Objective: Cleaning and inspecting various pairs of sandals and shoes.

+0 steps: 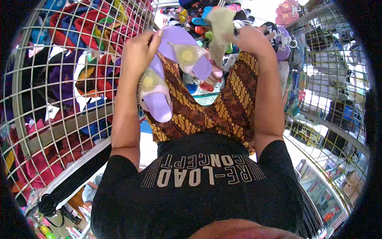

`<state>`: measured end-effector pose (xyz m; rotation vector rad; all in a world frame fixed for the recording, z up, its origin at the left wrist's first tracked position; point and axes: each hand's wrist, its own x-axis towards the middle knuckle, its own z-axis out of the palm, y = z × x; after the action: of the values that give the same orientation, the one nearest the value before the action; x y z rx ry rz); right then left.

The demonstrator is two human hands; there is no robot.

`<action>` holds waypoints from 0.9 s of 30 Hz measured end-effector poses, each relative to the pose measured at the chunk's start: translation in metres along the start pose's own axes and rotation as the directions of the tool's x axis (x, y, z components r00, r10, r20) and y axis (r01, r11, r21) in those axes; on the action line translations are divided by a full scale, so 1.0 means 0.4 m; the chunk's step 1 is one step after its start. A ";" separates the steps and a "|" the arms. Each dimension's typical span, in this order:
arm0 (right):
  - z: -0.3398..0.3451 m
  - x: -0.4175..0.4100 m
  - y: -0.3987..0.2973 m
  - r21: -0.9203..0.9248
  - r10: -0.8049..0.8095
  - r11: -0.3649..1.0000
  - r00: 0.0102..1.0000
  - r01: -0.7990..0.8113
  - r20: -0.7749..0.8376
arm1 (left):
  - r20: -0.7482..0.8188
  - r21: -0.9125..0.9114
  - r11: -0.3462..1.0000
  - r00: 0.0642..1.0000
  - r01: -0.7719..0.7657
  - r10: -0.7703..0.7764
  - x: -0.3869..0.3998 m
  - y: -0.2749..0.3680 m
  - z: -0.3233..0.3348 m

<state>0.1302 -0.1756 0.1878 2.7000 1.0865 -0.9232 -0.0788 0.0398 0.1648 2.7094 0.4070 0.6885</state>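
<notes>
My left hand (pixel 138 50) grips a pair of lilac slide sandals at one end, its thumb pressed on the upper one. The upper sandal (pixel 201 66) slants to the right, and the lower sandal (pixel 159 107) hangs over my thigh. Each has a pale strap bearing a yellow sunflower-like ornament. Motion blurs my right hand (pixel 253 40), which holds a limp, pale yellow-green piece, apparently a cloth (pixel 221 22), to the right of the upper sandal. Brown and yellow batik-patterned clothing (pixel 197 119) covers my legs beneath both hands.
A white wire grid (pixel 64 86) rises close on the left, with colourful fabric goods behind it. Another grid (pixel 325 98) stands on the right. Sandals in several colours (pixel 206 21) lie ahead, and pink sandals (pixel 287 12) hang at the upper right.
</notes>
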 end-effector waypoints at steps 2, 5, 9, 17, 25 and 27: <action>0.029 -0.008 -0.023 0.144 -0.129 0.976 0.966 0.164 -0.226 | -0.029 0.012 0.999 0.999 -0.036 0.037 0.015 0.027 -0.030; 0.127 0.039 -0.039 0.516 -0.490 0.401 0.653 0.757 -0.577 | -0.066 -0.016 0.997 0.995 -0.074 0.073 0.036 0.089 -0.058; 0.260 0.009 -0.112 0.876 -0.466 0.078 0.794 0.477 -0.391 | -0.022 0.015 0.999 0.999 -0.046 0.046 0.002 0.134 -0.077; 0.416 -0.116 -0.212 0.970 -0.350 -0.103 0.905 0.220 -0.242 | 0.272 -0.034 0.959 0.926 0.282 -0.262 -0.028 0.151 -0.127; 0.383 -0.107 -0.198 0.896 -0.264 -0.007 0.863 0.444 -0.430 | 0.592 0.059 0.893 0.705 0.445 -0.390 -0.003 0.177 -0.165; 0.392 -0.118 -0.208 0.840 -0.219 0.090 0.834 0.535 -0.507 | 0.568 0.043 0.922 0.750 0.385 -0.339 -0.021 0.178 -0.174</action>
<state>-0.0299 -0.1881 0.0982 3.6416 1.8016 -2.0131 -0.1069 -0.0118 0.2455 2.4839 0.7015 -0.2169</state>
